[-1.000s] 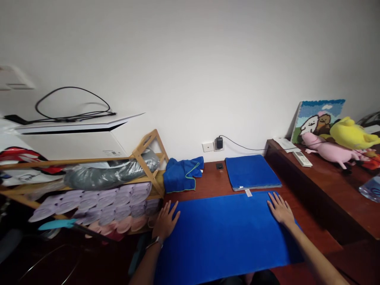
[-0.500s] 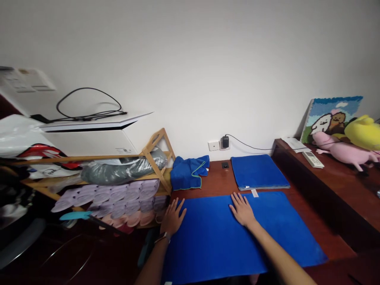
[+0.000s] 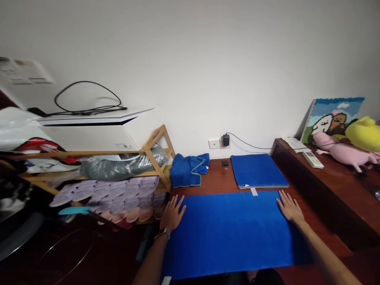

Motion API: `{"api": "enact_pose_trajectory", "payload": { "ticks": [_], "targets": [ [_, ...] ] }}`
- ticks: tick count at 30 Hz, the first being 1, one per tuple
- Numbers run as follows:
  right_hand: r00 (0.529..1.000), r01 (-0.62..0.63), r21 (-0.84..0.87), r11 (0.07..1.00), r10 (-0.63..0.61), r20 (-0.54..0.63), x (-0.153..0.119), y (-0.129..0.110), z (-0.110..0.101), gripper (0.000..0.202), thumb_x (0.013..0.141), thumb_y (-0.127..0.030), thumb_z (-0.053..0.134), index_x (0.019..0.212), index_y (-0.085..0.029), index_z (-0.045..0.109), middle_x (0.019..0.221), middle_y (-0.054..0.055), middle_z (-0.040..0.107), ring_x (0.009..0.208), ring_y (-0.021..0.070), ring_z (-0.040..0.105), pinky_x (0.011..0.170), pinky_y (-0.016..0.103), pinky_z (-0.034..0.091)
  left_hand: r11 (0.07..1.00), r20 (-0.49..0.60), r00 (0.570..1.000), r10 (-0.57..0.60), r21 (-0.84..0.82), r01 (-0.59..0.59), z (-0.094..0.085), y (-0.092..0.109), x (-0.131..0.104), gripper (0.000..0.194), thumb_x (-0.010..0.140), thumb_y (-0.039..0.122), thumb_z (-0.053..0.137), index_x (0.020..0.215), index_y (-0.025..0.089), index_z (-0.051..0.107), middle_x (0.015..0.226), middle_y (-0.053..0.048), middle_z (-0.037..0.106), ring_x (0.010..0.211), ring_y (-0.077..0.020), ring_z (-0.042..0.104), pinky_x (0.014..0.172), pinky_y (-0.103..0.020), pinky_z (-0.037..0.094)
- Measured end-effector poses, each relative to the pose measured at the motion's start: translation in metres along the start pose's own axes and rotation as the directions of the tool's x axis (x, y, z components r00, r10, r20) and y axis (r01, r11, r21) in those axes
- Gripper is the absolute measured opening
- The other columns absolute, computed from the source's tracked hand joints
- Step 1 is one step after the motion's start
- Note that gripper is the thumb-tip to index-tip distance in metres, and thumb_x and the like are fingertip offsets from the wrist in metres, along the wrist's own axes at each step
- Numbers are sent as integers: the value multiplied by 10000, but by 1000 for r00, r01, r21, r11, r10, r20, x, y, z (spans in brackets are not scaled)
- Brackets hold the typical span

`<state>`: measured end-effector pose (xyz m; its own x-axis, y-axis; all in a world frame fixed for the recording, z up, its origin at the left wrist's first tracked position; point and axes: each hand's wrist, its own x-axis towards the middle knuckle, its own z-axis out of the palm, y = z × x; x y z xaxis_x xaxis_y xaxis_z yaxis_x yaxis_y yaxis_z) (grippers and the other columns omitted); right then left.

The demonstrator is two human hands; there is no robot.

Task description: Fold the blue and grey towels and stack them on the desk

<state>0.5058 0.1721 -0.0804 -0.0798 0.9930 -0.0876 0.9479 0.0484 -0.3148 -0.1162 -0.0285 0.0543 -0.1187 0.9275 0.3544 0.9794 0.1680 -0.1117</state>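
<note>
A blue towel (image 3: 231, 233) lies spread flat on the reddish-brown table (image 3: 218, 174), with a small white tag at its far edge. My left hand (image 3: 172, 213) rests with fingers apart on its far left corner, a band round the wrist. At the far right corner, my right hand (image 3: 290, 208) lies flat, fingers spread and partly on the towel. Neither hand grips anything. Beyond the towel sits a neat stack of folded blue towels (image 3: 258, 170). To the left of that stack is a crumpled blue cloth (image 3: 188, 170) with green edging.
A wooden rack (image 3: 160, 158) on the left holds a white box (image 3: 89, 136) and lilac and pink slippers (image 3: 118, 194). A charger (image 3: 226, 139) is plugged in at the wall. On the right-hand surface are a remote (image 3: 313, 159), a pink plush toy (image 3: 341, 150) and a dog picture (image 3: 332, 118).
My right hand has slid right across the towel, from its middle to its far right corner. My left hand stays on the left corner. The view has shifted slightly.
</note>
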Motion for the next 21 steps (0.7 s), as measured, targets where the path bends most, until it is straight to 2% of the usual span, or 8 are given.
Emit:
{"api": "enact_pose_trajectory", "payload": {
  "ticks": [3, 6, 8, 10, 14, 16, 18, 21],
  "targets": [
    [1000, -24, -1, 1000, 24, 12, 2, -4, -6, 742, 1026, -517, 168, 1691, -192, 224, 1731, 28, 202, 1621, 262, 187, 1319, 540, 184, 1000, 21, 1000, -8, 14, 8, -1, 2, 0, 579, 1067, 518, 394, 1590, 282, 473, 1665, -123, 426, 1527, -316, 423, 1235, -526, 369],
    [996, -73, -16, 997, 72, -59, -2, -40, -20, 705, 1020, -399, 203, 1640, -101, 360, 1700, 91, 291, 1606, 301, 237, 1309, 572, 188, 999, 22, 1000, -22, 34, 21, -1, 5, -1, 580, 1068, 513, 396, 1594, 277, 465, 1674, -125, 410, 1537, -309, 408, 1236, -522, 366],
    [980, 17, -2, 1000, -17, -198, -12, -91, -28, 678, 1015, -340, 229, 1598, -58, 428, 1674, 142, 343, 1594, 321, 266, 1308, 565, 190, 999, 23, 999, -27, 43, 26, 0, 6, -1, 583, 1068, 514, 399, 1599, 280, 455, 1680, -124, 400, 1543, -303, 398, 1238, -517, 363],
    [931, 262, 40, 964, -241, -272, -32, -162, -31, 653, 1032, -362, 258, 1590, -80, 449, 1661, 148, 370, 1588, 315, 284, 1312, 530, 199, 998, 30, 999, -30, 47, 28, 0, 6, -2, 585, 1067, 517, 402, 1602, 285, 450, 1682, -123, 397, 1547, -299, 391, 1242, -515, 358],
    [788, 615, 211, 760, -583, -198, -87, -312, -16, 683, 1075, -492, 263, 1655, -139, 326, 1694, 98, 299, 1603, 269, 254, 1325, 501, 196, 999, 36, 999, -39, 32, 38, 0, 5, -2, 585, 1064, 514, 417, 1598, 280, 459, 1685, -121, 392, 1551, -303, 384, 1252, -514, 345],
    [732, 676, 261, 689, -669, -132, -107, -360, -3, 691, 1079, -506, 262, 1661, -136, 305, 1700, 100, 270, 1612, 261, 228, 1330, 507, 180, 999, 34, 999, -34, 28, 33, 0, 4, -2, 582, 1064, 508, 421, 1596, 277, 462, 1685, -123, 391, 1548, -308, 388, 1252, -518, 345],
    [716, 683, 283, 673, -693, -81, -112, -377, 7, 692, 1078, -515, 272, 1659, -141, 307, 1700, 95, 261, 1615, 258, 215, 1333, 516, 163, 999, 26, 999, -21, 35, 20, 1, 3, -2, 585, 1065, 510, 413, 1599, 274, 459, 1685, -130, 387, 1546, -316, 392, 1246, -525, 352],
    [772, 623, 262, 737, -633, -56, -96, -342, 12, 684, 1076, -524, 276, 1663, -174, 303, 1701, 73, 257, 1615, 251, 215, 1336, 520, 147, 999, 12, 1000, -7, 45, 6, 1, 2, -2, 598, 1065, 517, 401, 1602, 259, 455, 1684, -145, 385, 1541, -328, 398, 1238, -534, 363]
  ]
}}
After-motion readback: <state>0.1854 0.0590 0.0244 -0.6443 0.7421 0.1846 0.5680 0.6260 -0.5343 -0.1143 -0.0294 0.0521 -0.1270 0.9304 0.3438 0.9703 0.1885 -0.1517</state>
